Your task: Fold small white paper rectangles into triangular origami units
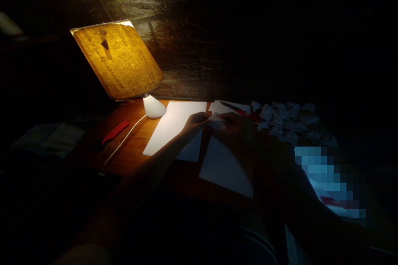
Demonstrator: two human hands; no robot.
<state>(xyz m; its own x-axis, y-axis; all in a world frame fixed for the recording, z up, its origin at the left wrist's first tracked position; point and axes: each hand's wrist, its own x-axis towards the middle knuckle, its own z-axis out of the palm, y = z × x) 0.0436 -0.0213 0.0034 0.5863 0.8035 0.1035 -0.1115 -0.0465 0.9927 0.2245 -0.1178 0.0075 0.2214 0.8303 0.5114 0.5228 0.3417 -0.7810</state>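
Note:
Between both hands, above the wooden table, is a small piece of folded white paper. My left hand is closed on its left side, fingers pinched together. From the right, my right hand grips the same paper, though its fingers are dim and partly lost in shadow. Beneath the left forearm lies a stack of white paper sheets. Another white sheet rests nearer to me, below the right hand. Just behind the hands are white paper pieces with a dark, red-handled tool that I cannot make out.
A lit lamp with a printed shade and white base stands at the back left. Its white cord crosses the table beside a red cutter. Several folded paper shapes lie right; a bluish blurred screen glows.

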